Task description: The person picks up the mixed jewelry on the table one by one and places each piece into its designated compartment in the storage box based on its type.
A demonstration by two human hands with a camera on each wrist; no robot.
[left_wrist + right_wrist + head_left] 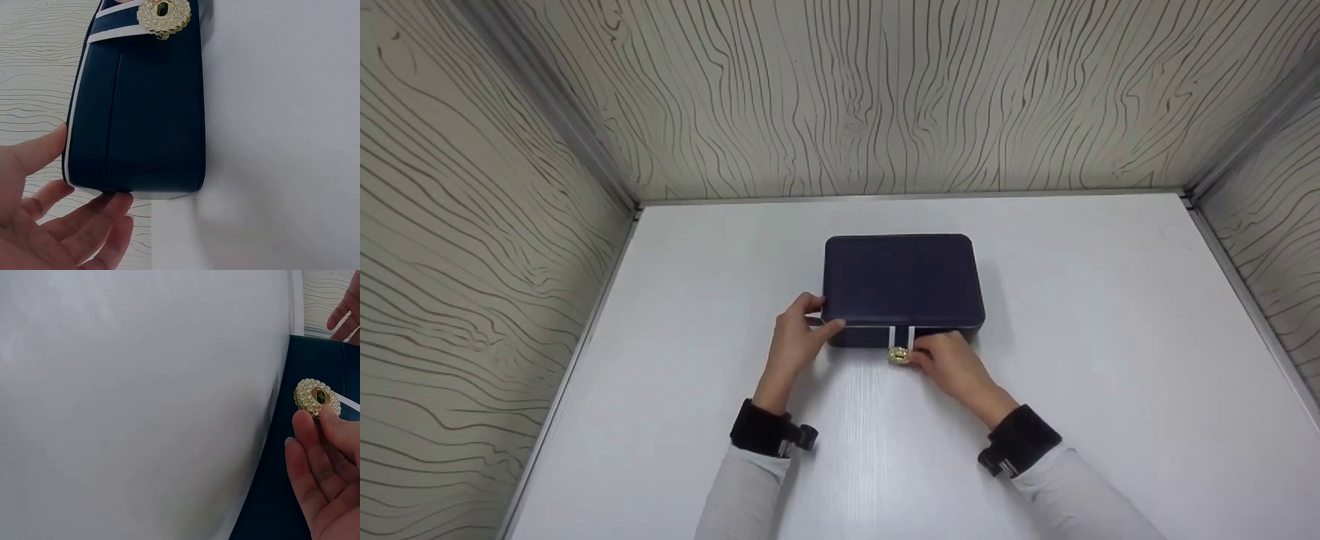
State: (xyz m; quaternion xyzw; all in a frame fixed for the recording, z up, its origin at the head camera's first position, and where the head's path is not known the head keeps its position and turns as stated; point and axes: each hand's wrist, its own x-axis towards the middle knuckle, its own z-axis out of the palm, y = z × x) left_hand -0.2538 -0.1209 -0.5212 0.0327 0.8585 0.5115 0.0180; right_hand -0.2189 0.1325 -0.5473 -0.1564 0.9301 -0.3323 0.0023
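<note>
A navy blue box (901,281) with rounded corners lies on the white table, its lid down. Two white stripes (892,337) run down its front to a gold, bead-rimmed clasp (898,355). At the box's front left corner, my left hand (795,337) holds on, thumb on the lid's edge and fingers against the side. My right hand (958,367) pinches the clasp between thumb and forefinger. In the right wrist view the clasp (308,397) tilts out at the fingertips, with its oval opening visible. The inside of the box is hidden.
The white table (682,300) extends around the box on all sides. Wood-grain patterned panels (855,97) stand along its back, left and right, joined by grey metal edging. A black wrist camera strap sits on each arm.
</note>
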